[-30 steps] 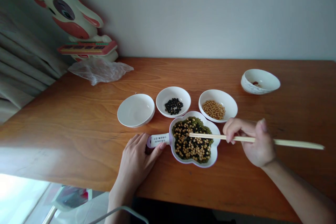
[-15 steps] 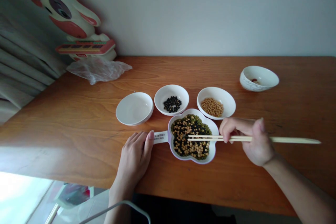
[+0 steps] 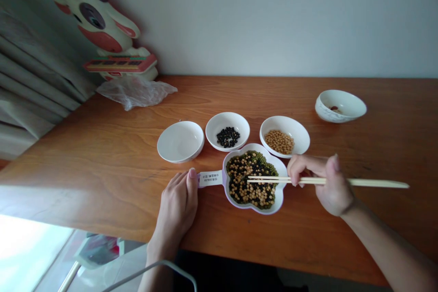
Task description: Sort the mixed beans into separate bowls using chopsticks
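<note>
A white flower-shaped dish (image 3: 282,194) with a lilac edge and a labelled handle (image 3: 211,178) stands on the table. In it lies a mix of black, tan and green beans (image 3: 251,182). My left hand (image 3: 179,200) rests closed at the handle's outer end; its fingertips are partly hidden. In my right hand (image 3: 323,182) is a pair of light wooden chopsticks (image 3: 371,183), held level, their tips close together over the mixed beans. I cannot make out a bean between the tips.
Behind the dish stand a white bowl (image 3: 180,141) with nothing seen inside, one (image 3: 214,124) of black beans and one (image 3: 301,134) of tan beans. Farther back are a patterned bowl (image 3: 323,112) with small reddish bits, a clear plastic bag (image 3: 138,93) and a cow-shaped toy keyboard (image 3: 119,64).
My left hand has slid left along the handle, uncovering more of it. The chopsticks stay over the beans. The whole view has shifted slightly.
</note>
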A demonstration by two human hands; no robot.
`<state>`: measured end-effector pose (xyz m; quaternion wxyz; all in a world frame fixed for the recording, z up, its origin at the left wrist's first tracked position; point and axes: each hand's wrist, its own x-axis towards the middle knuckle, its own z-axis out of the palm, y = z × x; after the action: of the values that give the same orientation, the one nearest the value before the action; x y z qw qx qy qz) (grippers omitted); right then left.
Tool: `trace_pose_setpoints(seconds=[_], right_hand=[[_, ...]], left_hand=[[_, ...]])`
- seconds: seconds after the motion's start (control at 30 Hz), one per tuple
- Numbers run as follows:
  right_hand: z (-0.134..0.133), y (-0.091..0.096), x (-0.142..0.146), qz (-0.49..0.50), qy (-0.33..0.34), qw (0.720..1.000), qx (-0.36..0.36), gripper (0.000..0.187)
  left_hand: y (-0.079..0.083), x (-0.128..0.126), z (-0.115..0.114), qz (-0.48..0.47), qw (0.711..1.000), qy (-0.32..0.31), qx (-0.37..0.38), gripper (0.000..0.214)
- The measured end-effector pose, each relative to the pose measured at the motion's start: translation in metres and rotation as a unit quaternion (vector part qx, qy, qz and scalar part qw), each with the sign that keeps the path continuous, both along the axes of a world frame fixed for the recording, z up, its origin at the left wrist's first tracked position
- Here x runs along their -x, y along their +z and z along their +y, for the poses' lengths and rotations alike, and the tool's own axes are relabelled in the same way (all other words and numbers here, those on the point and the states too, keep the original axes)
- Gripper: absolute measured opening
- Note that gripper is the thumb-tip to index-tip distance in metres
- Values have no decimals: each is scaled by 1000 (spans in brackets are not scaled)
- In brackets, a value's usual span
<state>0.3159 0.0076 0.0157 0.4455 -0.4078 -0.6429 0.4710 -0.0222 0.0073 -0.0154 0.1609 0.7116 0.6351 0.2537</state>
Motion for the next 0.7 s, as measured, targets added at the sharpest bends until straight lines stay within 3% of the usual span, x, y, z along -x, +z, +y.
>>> trace_pose_setpoints(seconds=[0.13,0.33,0.7], right_hand=[[0,-4,0,-9,-2,1000,7,81],[-2,-9,-1,-9,-1,1000,14,80],[-2,-6,3,-5,-14,1000,3,80]], left_hand=[[1,0,0,-6,1000,20,-9,44],[2,2,0,-3,1000,-24,0,44],[-1,3,1,10,999,-28,-13,44]])
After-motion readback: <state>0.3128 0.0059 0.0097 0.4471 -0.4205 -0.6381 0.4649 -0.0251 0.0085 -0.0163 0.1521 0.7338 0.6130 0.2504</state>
